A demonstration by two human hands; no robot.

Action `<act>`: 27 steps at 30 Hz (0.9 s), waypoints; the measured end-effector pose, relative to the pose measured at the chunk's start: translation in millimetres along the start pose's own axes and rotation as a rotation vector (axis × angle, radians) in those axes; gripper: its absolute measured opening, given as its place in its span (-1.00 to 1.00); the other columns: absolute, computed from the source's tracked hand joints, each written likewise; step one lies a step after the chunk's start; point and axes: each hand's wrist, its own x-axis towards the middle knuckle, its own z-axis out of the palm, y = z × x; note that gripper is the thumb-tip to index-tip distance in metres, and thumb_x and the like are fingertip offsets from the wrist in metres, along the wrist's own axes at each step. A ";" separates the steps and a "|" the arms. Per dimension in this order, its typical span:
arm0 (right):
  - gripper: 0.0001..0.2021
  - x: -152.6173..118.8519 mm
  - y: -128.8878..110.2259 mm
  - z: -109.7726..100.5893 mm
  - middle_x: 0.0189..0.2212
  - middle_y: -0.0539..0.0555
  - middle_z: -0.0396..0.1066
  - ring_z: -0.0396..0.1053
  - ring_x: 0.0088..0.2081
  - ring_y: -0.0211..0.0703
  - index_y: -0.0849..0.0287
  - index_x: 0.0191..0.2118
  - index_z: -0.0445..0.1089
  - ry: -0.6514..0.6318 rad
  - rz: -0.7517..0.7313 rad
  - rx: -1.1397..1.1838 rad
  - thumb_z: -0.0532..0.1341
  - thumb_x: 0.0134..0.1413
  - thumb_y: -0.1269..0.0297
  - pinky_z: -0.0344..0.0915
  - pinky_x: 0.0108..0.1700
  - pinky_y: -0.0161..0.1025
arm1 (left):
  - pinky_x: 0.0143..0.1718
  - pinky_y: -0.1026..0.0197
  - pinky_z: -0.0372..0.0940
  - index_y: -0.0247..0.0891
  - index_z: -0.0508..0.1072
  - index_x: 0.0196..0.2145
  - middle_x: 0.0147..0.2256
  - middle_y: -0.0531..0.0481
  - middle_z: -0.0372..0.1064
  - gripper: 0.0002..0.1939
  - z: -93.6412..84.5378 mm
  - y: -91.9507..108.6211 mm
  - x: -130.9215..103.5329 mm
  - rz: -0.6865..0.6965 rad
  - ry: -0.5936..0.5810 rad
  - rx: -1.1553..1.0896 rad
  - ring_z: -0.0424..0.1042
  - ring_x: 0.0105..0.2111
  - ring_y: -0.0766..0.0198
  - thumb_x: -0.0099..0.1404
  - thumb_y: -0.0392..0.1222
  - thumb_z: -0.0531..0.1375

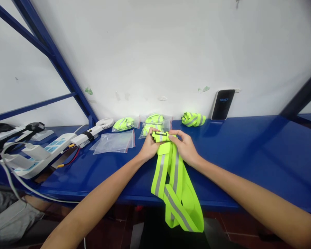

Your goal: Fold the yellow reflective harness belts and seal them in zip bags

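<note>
A neon yellow-green reflective strap harness (175,173) with grey stripes is gripped between my two hands above the blue table. My left hand (150,147) closes on the left end of its rolled upper part, by a black buckle. On the right end of that roll, my right hand (185,147) pinches with thumb and fingers. Loose loops of the strap hang down over the table's front edge. Behind my hands lie a bagged harness (154,121), another bagged harness (124,123) to its left, and a rolled harness (193,119) without a bag to the right.
Flat clear zip bags (115,142) lie left of my hands. Farther left are a small white fan (105,122), a power strip (48,152) and cables. A phone (223,104) leans on the wall at the back right. Someone's leg (12,218) shows at lower left.
</note>
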 end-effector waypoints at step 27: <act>-0.61 12.8 22.2 -6.8 0.00 0.19 0.48 0.45 -0.01 0.19 0.09 0.06 0.39 -0.074 0.308 0.157 0.15 0.13 0.13 0.46 -0.09 0.11 | -0.06 0.06 0.34 -0.16 0.22 0.03 -0.14 -0.04 0.45 -0.29 -7.8 15.5 -1.7 -0.272 -0.121 -0.312 0.49 -0.17 0.17 -0.04 -0.31 0.42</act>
